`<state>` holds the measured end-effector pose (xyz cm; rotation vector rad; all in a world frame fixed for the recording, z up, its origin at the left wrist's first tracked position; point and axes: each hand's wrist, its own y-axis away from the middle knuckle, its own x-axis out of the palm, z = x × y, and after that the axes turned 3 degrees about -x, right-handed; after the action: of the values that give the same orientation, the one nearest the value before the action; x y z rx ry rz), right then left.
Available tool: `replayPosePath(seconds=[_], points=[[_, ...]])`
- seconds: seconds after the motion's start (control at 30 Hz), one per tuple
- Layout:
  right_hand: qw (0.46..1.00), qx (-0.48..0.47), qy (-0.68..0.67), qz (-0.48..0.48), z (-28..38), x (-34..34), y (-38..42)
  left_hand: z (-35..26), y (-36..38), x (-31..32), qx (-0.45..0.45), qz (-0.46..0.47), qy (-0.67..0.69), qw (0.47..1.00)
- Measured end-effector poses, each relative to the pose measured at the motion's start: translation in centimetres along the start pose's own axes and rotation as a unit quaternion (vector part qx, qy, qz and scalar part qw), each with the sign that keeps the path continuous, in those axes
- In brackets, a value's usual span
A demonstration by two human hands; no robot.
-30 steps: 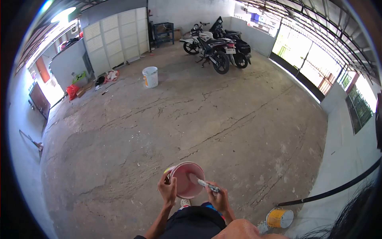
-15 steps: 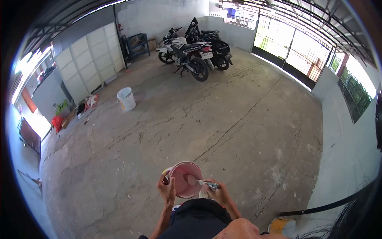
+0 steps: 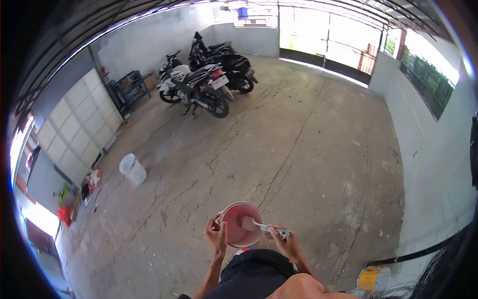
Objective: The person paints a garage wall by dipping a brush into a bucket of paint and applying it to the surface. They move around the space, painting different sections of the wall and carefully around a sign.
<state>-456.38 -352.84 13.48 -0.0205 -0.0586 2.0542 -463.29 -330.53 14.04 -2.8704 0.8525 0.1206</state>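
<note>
Low in front of my body, my left hand (image 3: 217,240) grips a small bucket (image 3: 230,230) by its left side, fingers around the outside and thumb at the rim. The bucket is tilted so that its pinkish-red inside faces me. My right hand (image 3: 286,243) is closed around the pale handle of a paintbrush (image 3: 260,226), just right of the bucket. The brush reaches over the right rim, and its flat, pink-tinted head is inside the bucket.
A white pail (image 3: 133,169) stands on the cracked concrete floor (image 3: 298,189) ahead left. Motorcycles (image 3: 196,89) are parked farther back. A yellow-and-white bucket (image 3: 372,279) lies close by at right, near the wall (image 3: 428,164). Bags (image 3: 64,216) lie along the left side.
My view has swung right and tilted, so the pail and motorcycles sit farther left. Both hands still hold the bucket and paintbrush; more of the brush's neck now shows across the rim.
</note>
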Motion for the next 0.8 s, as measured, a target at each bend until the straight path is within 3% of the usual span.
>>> replayPosePath(seconds=[0.1, 0.3, 0.37, 0.4, 0.43, 0.6, 0.73, 0.8], points=[[0.991, 0.064, -0.099, -0.067, 1.4, -0.5, -3.6, -2.2, -6.0, 4.0, -0.013, 0.084, -0.002, 0.996], [0.964, 0.08, -0.163, -0.192, 3.0, -3.3, -10.6, -2.8, -16.5, 15.1, 0.029, 0.236, -0.021, 0.971], [0.958, 0.04, -0.154, -0.241, 3.0, -4.4, -12.0, -4.5, -18.0, 19.3, 0.005, 0.28, 0.017, 0.96], [0.955, 0.016, -0.154, -0.252, 2.3, -5.3, -12.9, -2.2, -19.5, 21.5, 0.045, 0.297, -0.022, 0.953], [0.953, -0.009, -0.153, -0.262, 1.8, -6.3, -13.7, -1.7, -19.8, 23.9, 0.055, 0.328, -0.019, 0.943], [0.928, -0.002, -0.188, -0.321, 0.3, -12.4, -18.1, -1.5, -19.4, 34.2, -0.109, 0.411, 0.012, 0.905], [0.916, 0.014, -0.198, -0.348, -0.5, -21.2, -20.8, -1.3, -17.1, 44.1, -0.109, 0.469, 0.003, 0.877], [0.924, 0.049, -0.185, -0.332, -0.1, -25.8, -21.3, -1.4, -15.0, 48.8, -0.055, 0.467, 0.101, 0.877]])
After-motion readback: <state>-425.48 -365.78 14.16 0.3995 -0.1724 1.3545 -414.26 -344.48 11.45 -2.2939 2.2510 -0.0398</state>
